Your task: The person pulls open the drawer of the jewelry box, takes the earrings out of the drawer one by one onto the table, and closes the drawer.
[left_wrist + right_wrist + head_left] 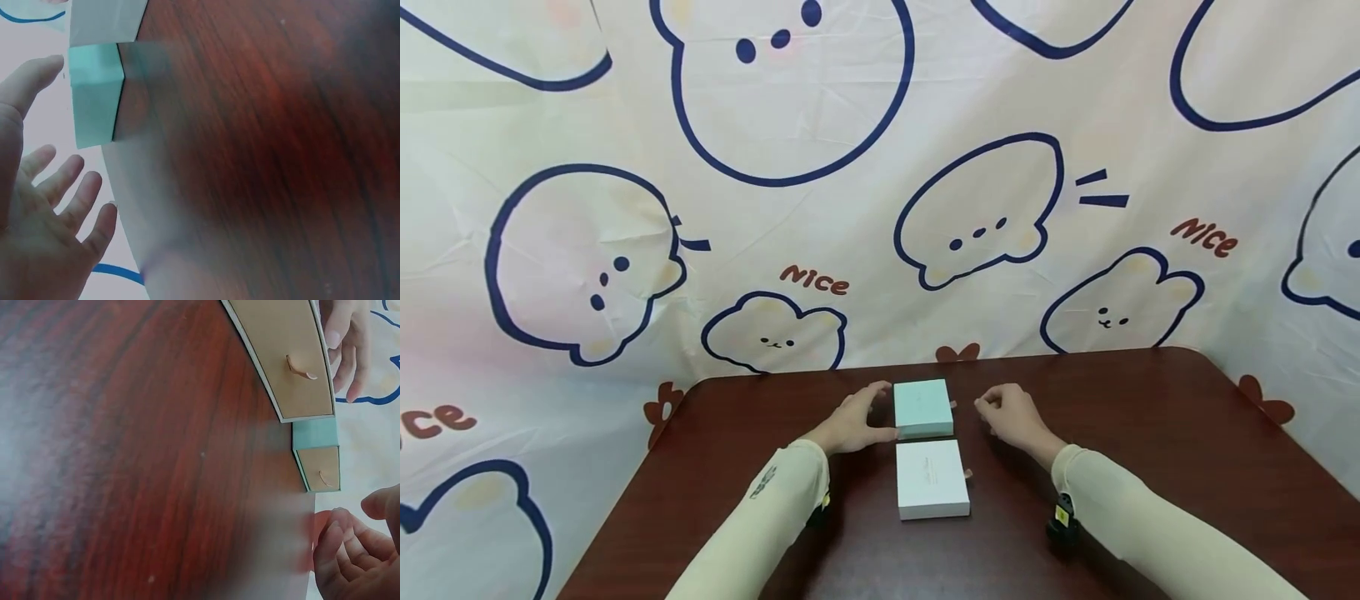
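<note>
Firstly, patterned cloth (865, 225): pale, printed with navy-outlined cartoon animals and red-brown lettering reading "Nice"; hung beyond the far table edge, from 10 round to 2 o'clock.

Item, table (1112, 417): dark red-brown, wood-grained, rounded at its far corners, spread before me.

Item, cream sleeves (760, 517), a pair: reaching in from 7 and 5 o'clock, a dark motif on the left one.

Item, my left hand (852, 421): at 9 o'clock of the mint box, fingers spread and thumb well apart from them, thumb tip by the box's near corner; whether it touches, I cannot tell.

Item, my right hand (1011, 414): at 3 o'clock of the same box, just beside it, fingers loosely curled, thumb apart from the fingertips.

Item, white box (931, 479): flat on the table, faint lettering on its lid.

Item, mint box (922, 408): smaller, flat on the table at 12 o'clock of the white one, close against it or nearly so.

Item, black wrist device (1062, 518), yellow-marked: under my right wrist.

Item, ribbon tabs (301, 367), two: tan, one at each box's 3 o'clock end.
</note>
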A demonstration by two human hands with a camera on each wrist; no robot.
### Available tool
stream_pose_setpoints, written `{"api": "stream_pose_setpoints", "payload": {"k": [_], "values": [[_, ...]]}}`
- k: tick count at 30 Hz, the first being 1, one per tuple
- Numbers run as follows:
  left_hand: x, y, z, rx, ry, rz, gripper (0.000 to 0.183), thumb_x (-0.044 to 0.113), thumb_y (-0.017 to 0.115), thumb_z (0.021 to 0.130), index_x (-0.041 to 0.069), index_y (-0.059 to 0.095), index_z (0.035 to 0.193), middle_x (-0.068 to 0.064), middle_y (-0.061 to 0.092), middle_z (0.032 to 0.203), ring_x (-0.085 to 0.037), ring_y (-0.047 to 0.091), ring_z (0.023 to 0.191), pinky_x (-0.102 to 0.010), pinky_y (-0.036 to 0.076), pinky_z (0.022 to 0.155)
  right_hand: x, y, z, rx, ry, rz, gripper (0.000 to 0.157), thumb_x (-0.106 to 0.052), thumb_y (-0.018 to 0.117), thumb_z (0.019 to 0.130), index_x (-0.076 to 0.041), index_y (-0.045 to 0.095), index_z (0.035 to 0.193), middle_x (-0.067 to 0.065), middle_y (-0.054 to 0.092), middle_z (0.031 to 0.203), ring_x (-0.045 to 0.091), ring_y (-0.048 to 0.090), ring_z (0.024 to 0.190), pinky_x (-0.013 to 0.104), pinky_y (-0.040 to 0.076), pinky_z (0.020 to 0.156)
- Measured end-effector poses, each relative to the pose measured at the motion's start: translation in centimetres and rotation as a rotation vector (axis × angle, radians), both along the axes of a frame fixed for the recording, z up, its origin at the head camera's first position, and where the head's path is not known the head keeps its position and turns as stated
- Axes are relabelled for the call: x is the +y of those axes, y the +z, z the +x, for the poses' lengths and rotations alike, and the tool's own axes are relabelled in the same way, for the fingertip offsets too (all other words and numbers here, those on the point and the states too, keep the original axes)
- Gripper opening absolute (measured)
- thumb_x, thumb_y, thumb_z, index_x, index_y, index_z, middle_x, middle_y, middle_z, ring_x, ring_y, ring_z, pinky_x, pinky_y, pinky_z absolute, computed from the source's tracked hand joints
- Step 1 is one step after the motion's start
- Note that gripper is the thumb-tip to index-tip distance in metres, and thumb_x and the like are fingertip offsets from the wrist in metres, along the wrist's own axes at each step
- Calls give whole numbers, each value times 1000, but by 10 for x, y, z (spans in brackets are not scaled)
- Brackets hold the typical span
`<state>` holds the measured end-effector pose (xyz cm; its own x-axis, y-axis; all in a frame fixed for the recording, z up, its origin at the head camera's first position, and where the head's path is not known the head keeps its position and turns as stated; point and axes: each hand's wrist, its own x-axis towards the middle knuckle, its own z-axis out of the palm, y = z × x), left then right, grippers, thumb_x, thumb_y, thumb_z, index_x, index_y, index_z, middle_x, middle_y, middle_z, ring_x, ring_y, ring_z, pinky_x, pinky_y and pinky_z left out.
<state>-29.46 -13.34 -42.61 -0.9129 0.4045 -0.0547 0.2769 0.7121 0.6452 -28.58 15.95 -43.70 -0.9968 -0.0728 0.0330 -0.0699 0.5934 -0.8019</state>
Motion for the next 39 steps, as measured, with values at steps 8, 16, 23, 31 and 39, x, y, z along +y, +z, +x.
{"api": "stream_pose_setpoints", "payload": {"k": [8,16,23,31,39], "values": [[-1,3,11,17,26,30,70,36,69,96,17,37,154,-11,47,153,-35,50,135,-57,44,109,4,-3,11,37,29,24,25,-16,58,102,4,72,105,11,67,77,15,60,58,30,51,59],[-6,4,21,48,39,44,65,38,68,96,16,42,152,-10,52,149,-32,53,131,-55,46,106,3,-3,24,42,48,47,23,-16,59,101,2,72,106,8,64,73,15,59,58,31,49,58],[-9,8,29,66,51,72,59,35,68,96,17,47,149,-8,54,146,-29,54,128,-54,47,104,1,-2,32,48,64,62,21,-16,61,101,0,73,104,7,64,70,15,58,55,30,48,54],[-4,10,40,92,63,80,53,33,70,95,19,53,144,-4,59,141,-24,58,122,-48,50,101,1,0,42,33,78,66,18,-16,63,99,-2,73,101,8,63,68,15,57,54,31,47,54],[-2,9,48,116,30,89,51,35,69,95,16,56,140,-3,63,136,-23,59,118,-47,50,98,1,2,50,28,103,66,17,-15,63,99,-2,73,101,7,65,72,15,57,54,31,48,55]]}}
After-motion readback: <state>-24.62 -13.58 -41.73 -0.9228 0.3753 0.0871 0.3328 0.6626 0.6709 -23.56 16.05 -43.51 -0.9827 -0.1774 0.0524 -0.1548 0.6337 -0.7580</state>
